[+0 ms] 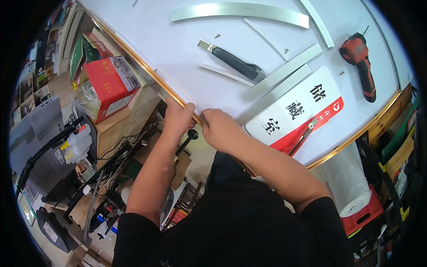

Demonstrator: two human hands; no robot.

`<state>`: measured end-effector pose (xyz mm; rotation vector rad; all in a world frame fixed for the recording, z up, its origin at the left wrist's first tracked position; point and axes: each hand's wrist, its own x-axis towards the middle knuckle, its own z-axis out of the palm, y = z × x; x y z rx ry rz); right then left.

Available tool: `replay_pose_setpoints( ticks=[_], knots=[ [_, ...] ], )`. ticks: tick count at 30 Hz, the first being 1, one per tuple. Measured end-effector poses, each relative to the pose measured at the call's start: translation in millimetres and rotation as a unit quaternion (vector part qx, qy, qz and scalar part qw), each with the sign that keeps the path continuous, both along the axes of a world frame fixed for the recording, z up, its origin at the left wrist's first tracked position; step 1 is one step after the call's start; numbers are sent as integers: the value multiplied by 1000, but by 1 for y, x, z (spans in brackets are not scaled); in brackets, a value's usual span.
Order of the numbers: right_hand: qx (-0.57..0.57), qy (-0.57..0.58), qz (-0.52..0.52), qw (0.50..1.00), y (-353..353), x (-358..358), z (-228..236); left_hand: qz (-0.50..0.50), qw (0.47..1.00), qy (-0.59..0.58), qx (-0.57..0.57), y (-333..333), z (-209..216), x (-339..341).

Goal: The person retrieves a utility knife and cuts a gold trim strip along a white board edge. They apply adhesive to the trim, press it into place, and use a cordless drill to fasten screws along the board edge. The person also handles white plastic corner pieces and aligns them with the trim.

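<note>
At the near left corner of a white tabletop (164,49), my left hand (179,119) is closed around the gold-coloured edge trim (163,85). Just to its right, my right hand (221,129) is closed at the same corner, fingers curled against the edge; they partly hide what they pinch. A black utility knife (238,63) lies beyond the hands with its metal tip pointing left. Right of my right hand rests a white and red sign plate (284,109) with black characters. A slim dark tool with a metal head (307,133) lies on the sign.
Silver metal strips (240,10) and thin white strips (227,74) are spread over the tabletop, with several small screws (287,50). A red and black power screwdriver (361,62) lies far right. Left stands a red box (106,89). Below right is a plastic-wrapped roll (349,187).
</note>
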<state>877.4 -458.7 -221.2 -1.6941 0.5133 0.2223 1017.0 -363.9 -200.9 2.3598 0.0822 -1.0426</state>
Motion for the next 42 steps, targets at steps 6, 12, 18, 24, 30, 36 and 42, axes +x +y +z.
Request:
replay_pose_setpoints(
  ticks=[6, 12, 18, 24, 30, 36, 42],
  knots=[
    [65, 15, 48, 997, -14, 10, 0, -7, 999, 34, -17, 3, -2, 7],
    [121, 105, 53, 986, -16, 13, 14, -30, 998, 48, 11, -2, 0, 13],
    [-289, -101, -79, 949, -54, 4, 16, -21, 992, 102, -75, 16, 2, 21],
    [-514, -49, 11, 856, -116, 39, 4, 27, 968, 149, -202, 48, -13, 21],
    [-459, -93, -34, 883, -111, 46, 7, 56, 956, 173, -230, 55, -26, 19],
    [211, 135, -141, 958, -36, -28, 48, 75, 959, 159, -220, 52, -23, 12],
    [-80, 15, -38, 996, 8, -53, 41, 75, 963, 153, -210, 54, -22, 12]
  ],
)
